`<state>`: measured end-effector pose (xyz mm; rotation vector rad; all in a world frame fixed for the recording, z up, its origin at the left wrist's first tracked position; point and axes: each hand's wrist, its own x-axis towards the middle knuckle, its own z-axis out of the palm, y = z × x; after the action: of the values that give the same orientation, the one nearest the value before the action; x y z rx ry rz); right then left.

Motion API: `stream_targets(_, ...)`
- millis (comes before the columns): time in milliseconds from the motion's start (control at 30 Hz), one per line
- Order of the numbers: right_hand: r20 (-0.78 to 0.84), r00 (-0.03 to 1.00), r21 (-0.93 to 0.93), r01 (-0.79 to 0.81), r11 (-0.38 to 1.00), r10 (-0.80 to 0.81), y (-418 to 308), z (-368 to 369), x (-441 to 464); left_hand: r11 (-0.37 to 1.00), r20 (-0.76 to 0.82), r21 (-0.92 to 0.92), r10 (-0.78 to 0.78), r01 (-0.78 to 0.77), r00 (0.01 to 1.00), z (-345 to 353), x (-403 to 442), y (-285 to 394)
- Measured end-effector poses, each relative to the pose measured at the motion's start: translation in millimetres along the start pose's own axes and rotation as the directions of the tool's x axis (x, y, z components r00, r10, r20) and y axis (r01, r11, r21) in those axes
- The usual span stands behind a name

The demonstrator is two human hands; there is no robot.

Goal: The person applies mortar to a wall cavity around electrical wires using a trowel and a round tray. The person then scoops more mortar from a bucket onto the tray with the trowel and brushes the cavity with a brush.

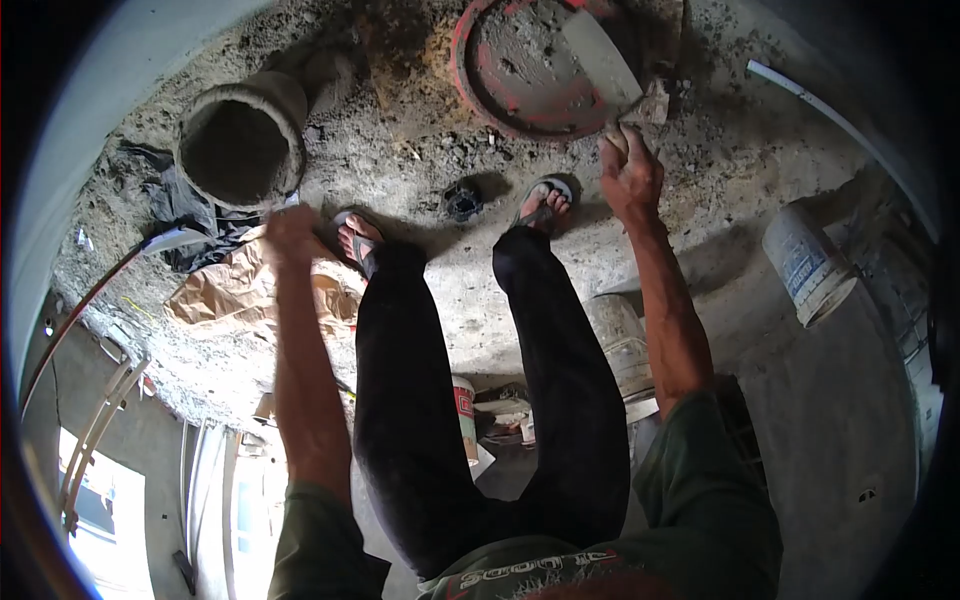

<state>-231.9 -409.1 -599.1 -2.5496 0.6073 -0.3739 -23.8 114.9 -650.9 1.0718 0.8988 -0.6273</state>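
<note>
My right hand (632,175) is closed around the handle of a trowel (602,58). The trowel's flat grey blade lies over the right part of a round red tub (462,85) with wet grey mortar in it. Beside the near rim of a mortar-crusted bucket (290,105) is my left hand (290,235), smeared by motion. A small pale thing shows at its fingertips, but its grip is too blurred to make out. The bucket's inside is dark.
My sandalled feet stand on the rough floor, with a small dark object (462,199) between them. Crumpled brown paper (225,290) and black plastic (180,205) lie left. A white bucket (805,262) and a pale curved pipe (835,112) are right.
</note>
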Motion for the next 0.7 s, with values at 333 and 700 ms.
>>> stream_targets(333, 0.472, 0.463, 0.359, -0.878, 0.315, 0.750, -39.3, -83.4, -68.7, 0.803, 0.167, 0.551, -0.373, 0.227, 0.913, 262.5, -33.0, -233.7)
stream_targets(700, 0.335, 0.249, 0.445, -0.892, 0.081, 0.908, -60.1, -111.5, -132.2, 0.886, 0.043, 0.289, -0.390, 0.363, 0.920, 284.1, -23.0, -261.0)
